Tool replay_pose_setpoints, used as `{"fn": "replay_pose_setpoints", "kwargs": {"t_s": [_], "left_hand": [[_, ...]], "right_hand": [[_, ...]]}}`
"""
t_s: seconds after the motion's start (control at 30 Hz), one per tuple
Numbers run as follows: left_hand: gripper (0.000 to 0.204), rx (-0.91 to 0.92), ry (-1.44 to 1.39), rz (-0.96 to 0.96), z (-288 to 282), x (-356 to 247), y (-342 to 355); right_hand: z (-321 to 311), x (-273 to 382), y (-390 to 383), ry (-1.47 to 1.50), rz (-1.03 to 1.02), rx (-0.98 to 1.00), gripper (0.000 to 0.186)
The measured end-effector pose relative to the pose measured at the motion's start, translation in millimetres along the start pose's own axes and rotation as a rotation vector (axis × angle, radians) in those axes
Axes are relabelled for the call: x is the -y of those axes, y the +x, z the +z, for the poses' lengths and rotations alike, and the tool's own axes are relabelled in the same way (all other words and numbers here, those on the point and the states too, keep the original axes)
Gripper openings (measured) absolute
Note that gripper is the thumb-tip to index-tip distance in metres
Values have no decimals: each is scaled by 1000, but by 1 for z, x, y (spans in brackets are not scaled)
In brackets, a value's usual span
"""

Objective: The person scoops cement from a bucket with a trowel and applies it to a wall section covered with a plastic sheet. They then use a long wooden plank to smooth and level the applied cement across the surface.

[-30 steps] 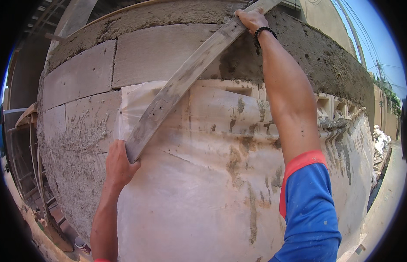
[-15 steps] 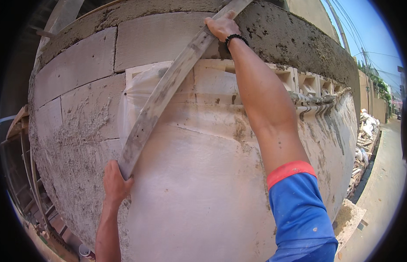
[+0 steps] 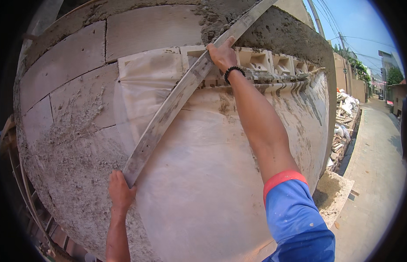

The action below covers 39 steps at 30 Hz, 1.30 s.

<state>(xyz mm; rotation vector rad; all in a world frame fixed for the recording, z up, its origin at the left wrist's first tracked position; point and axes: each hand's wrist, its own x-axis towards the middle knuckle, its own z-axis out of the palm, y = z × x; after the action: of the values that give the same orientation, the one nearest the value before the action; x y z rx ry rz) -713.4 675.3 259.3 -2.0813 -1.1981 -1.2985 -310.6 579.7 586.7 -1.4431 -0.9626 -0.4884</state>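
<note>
A long, straight wooden board [image 3: 175,97] slants across the wall, with its upper part lying over the band of wet mortar [image 3: 284,35]. My left hand [image 3: 121,191] is closed around its lower end, low on the left beside rough-plastered blocks. Higher up, my right hand [image 3: 223,56], with a dark beaded bracelet at the wrist, grips the board's edge in front of the pale ventilation blocks [image 3: 257,60]. Some of its fingers are hidden behind the board. Below the board hangs a whitish plastic sheet [image 3: 194,170], streaked with mortar on the right.
Bare light blocks [image 3: 63,59] make up the wall's upper left. At lower right a mortar-smeared board [image 3: 332,196] juts out over the lane [image 3: 376,161]. Rubble and sacks [image 3: 343,118] line the lane's edge. Wooden poles [image 3: 26,192] stand at far left.
Both hands and the board have moved down along the wall; my right hand was over the wet mortar and is now at the ventilation blocks. The view has turned rightward, showing more lane.
</note>
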Motion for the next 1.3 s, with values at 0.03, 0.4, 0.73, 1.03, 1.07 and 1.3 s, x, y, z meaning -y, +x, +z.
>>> {"fn": "replay_pose_setpoints", "kwargs": {"t_s": [0.03, 0.4, 0.73, 1.03, 1.07, 1.3], "left_hand": [[54, -15, 4, 11, 2, 2, -2], [52, 45, 61, 59, 33, -30, -35], [53, 43, 147, 107, 43, -114, 5], [58, 7, 120, 63, 41, -161, 37], [58, 0, 123, 66, 41, -164, 39], [64, -26, 131, 57, 41, -172, 50]], "right_hand": [[-1, -7, -7, 21, 6, -33, 107], [-20, -114, -44, 9, 71, -57, 106], [-59, -175, 27, 56, -41, -130, 107], [-84, -174, 79, 92, -105, -98, 109], [-87, -172, 83, 92, -110, -90, 109], [-97, -164, 99, 76, -94, -48, 110]]}}
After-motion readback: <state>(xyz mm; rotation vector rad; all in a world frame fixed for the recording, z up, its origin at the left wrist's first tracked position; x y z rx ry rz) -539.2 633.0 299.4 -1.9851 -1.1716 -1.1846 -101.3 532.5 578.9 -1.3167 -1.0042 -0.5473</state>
